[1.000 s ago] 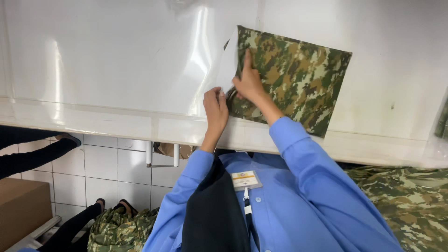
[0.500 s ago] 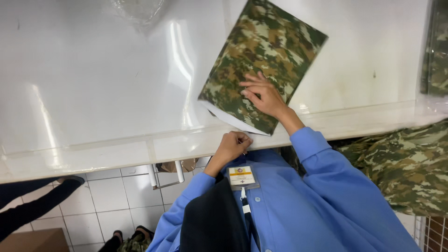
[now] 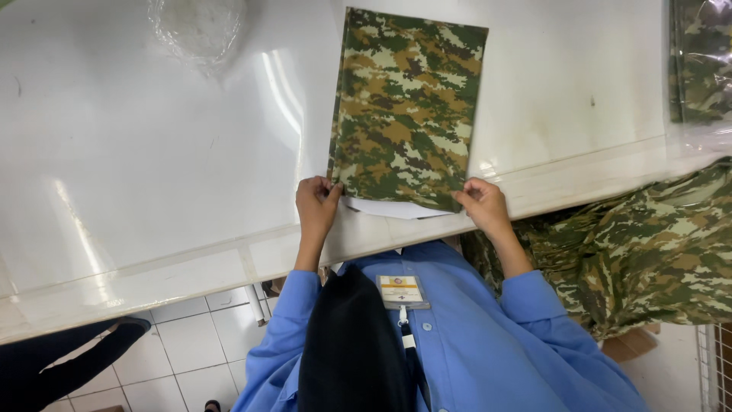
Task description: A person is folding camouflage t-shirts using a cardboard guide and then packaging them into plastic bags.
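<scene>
From the head camera, looking straight down, a folded camouflage cloth panel [image 3: 406, 107] lies flat on a glossy white table [image 3: 152, 152], its long sides running away from the person and its near edge close to the table's front rim. The left hand [image 3: 316, 204] pinches the near left corner of the panel, fingers curled closed on the fabric, thumb on top. The right hand [image 3: 482, 204] grips the near right corner in the same way, fingers folded over the edge. So the panel stretches away from both grips across the table, with the two hands at its two nearest corners and its bulk beyond the fingertips. A white sheet [image 3: 396, 208] pokes out from under the near edge between the hands; whether either hand also touches it cannot be told. Both arms wear blue sleeves [image 3: 534, 305], and a badge [image 3: 402, 291] hangs at the chest. A crumpled clear plastic wrap [image 3: 197, 30] rests on the table at the far left, well apart from the panel. More camouflage fabric [image 3: 648, 252] is heaped below the table's edge on the right, and a wrapped camouflage stack [image 3: 700, 61] sits at the table's far right.
</scene>
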